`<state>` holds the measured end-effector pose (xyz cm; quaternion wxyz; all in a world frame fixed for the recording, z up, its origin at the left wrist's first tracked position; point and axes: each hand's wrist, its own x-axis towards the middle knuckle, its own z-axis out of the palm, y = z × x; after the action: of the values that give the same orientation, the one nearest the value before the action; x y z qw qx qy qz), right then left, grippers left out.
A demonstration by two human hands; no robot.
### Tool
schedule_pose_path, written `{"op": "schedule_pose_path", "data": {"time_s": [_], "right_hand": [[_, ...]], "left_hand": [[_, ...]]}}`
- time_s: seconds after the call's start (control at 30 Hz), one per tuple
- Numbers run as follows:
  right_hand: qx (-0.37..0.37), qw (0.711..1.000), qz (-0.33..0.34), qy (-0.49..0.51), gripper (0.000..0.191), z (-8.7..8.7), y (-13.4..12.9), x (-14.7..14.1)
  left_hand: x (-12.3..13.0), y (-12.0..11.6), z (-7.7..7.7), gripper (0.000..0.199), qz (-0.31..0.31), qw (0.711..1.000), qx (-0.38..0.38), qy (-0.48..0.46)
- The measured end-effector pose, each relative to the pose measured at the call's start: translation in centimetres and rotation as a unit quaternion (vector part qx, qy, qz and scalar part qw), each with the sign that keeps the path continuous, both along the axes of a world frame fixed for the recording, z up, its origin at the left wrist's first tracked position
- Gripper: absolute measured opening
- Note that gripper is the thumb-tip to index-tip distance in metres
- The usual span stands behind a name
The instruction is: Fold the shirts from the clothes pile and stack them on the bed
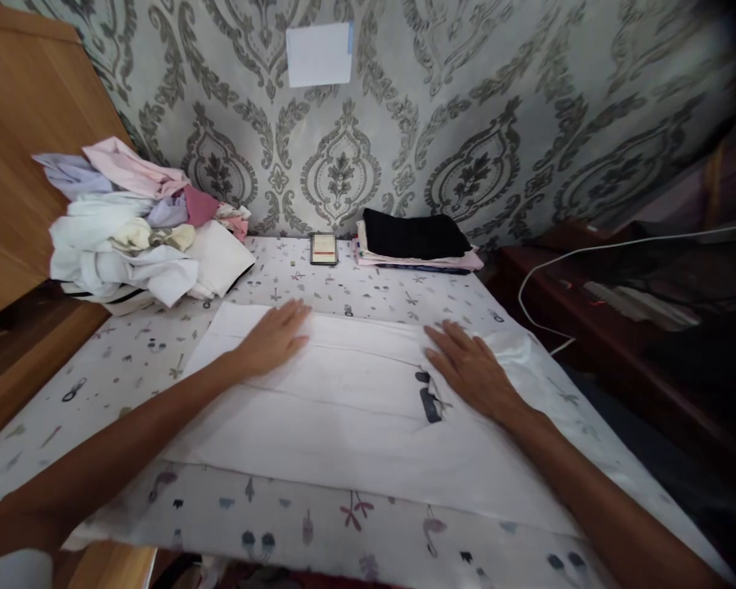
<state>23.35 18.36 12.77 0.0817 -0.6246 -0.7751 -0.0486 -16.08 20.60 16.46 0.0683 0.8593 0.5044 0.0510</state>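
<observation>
A white garment [337, 413] lies spread across the patterned sheet, with faint crease lines running along it and a dark printed patch toward its right side. My left hand [276, 337] rests flat on the upper left part of the cloth, its fingers stretched out. On the upper right part, just above the dark patch, my right hand [469, 368] lies palm down with fingers spread. Neither hand grips the fabric.
A loose heap of clothes [135, 237] sits at the back left beside a wooden panel [30, 123]. A folded stack with black cloth [414, 236] on top lies near the wall. A small framed card [324, 249] is between them. A white cable [589, 248] hangs at right.
</observation>
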Motion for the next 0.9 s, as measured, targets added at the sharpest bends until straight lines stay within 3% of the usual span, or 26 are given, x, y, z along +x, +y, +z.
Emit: {"op": "schedule_pose_path", "data": {"time_s": [0.07, 0.17, 0.27, 0.33, 0.43, 0.57, 0.67, 0.77, 0.9], "right_hand": [[-0.005, 1.000, 0.012, 0.001, 0.054, -0.2, -0.1, -0.3], [-0.008, 1.000, 0.006, 0.007, 0.055, -0.5, -0.1, -0.1], [-0.014, 1.000, 0.005, 0.015, 0.054, -0.4, -0.2, 0.2], [-0.001, 1.000, 0.008, 0.023, 0.053, 0.1, -0.4, -0.2], [0.031, 0.997, 0.056, 0.037, 0.047, 1.9, -0.9, -2.9], [-0.032, 0.982, 0.184, -0.025, 0.026, 4.7, -0.9, -9.6], [-0.074, 0.972, 0.202, -0.092, 0.024, 5.9, 0.0, -13.3], [-0.076, 0.971, 0.195, -0.117, 0.023, 6.4, 0.9, -14.2], [-0.072, 0.979, 0.173, -0.086, 0.020, 6.8, 1.2, -13.7]], "left_hand": [[0.3, 0.1, -1.0, 0.066, -0.019, 0.999, -0.035, 0.019], [-2.5, 0.7, -1.8, 0.072, 0.029, 0.998, -0.041, 0.042], [-6.1, 1.3, -1.6, 0.072, 0.081, 0.995, -0.030, 0.057], [-6.9, 1.1, -1.0, 0.071, 0.098, 0.994, -0.013, 0.052], [-4.5, -0.8, 0.2, 0.065, 0.066, 0.998, 0.014, -0.008], [1.6, -5.0, 1.7, 0.051, -0.114, 0.986, -0.064, -0.101], [4.4, -6.8, 1.6, 0.049, -0.201, 0.970, -0.091, -0.103], [5.7, -6.6, 0.7, 0.052, -0.228, 0.966, -0.094, -0.074], [8.7, -4.6, -0.4, 0.056, -0.251, 0.965, -0.063, -0.040]]}}
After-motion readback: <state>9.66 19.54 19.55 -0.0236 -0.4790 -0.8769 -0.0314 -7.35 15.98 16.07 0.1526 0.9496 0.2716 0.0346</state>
